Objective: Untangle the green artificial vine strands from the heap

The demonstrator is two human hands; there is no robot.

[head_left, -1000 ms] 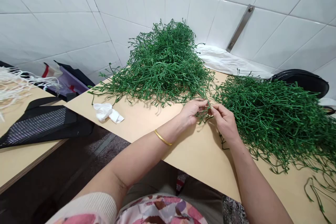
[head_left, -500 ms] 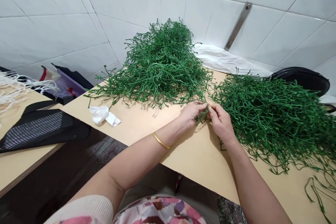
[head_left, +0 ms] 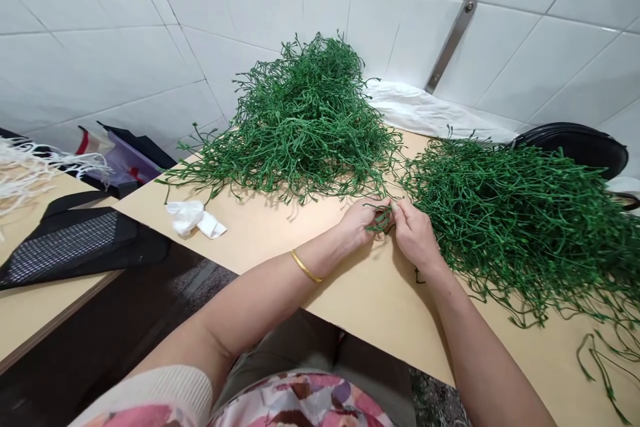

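Observation:
A thin, branched green plastic stem [head_left: 381, 219] is pinched between my two hands above the tabletop. My left hand [head_left: 359, 221], with a gold bangle on its wrist, is closed on the stem's left part. Fingertips of my right hand [head_left: 416, 232] grip the same stem beside the left fingers, nearly touching them. Behind my hands rises a tall heap of similar green stems [head_left: 313, 117]. A second pile of green stems [head_left: 520, 227] spreads close to the right of my right hand. The ends inside my fingers are hidden.
Crumpled white tissue [head_left: 196, 219] lies on the wooden table [head_left: 280, 240] at left. A black bag [head_left: 575, 147] and white sheeting [head_left: 430, 107] sit against the tiled wall. Loose stems [head_left: 597, 363] lie front right. Across a gap, another table holds a black mesh item [head_left: 70, 247] and white strands [head_left: 35, 170].
My fingers have shifted slightly on the stem, and more of its branches show over the left hand. The right hand has turned a little. The view has moved slightly.

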